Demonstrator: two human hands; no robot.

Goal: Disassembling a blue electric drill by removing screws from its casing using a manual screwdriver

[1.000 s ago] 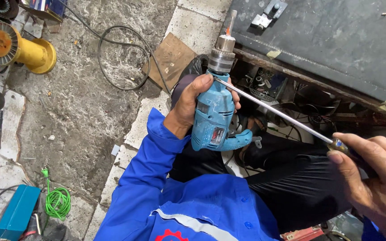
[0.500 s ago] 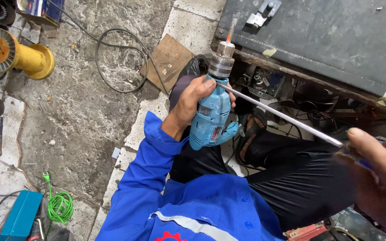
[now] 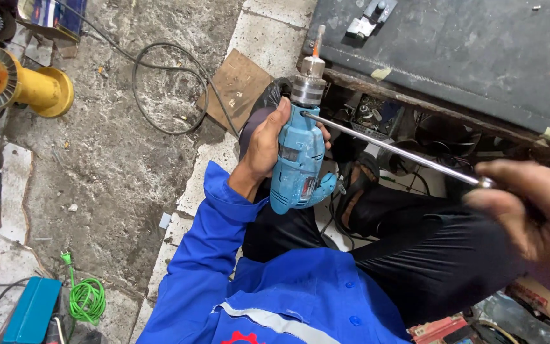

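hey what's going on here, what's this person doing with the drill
A person in a blue work jacket sits on the floor, seen from above. The left hand grips a blue electric drill with its chuck pointing up and away. The right hand holds the handle end of a long screwdriver, its tip resting against the drill just below the chuck. A dark metal cabinet stands in front, and a yellow spool lies on the concrete floor.
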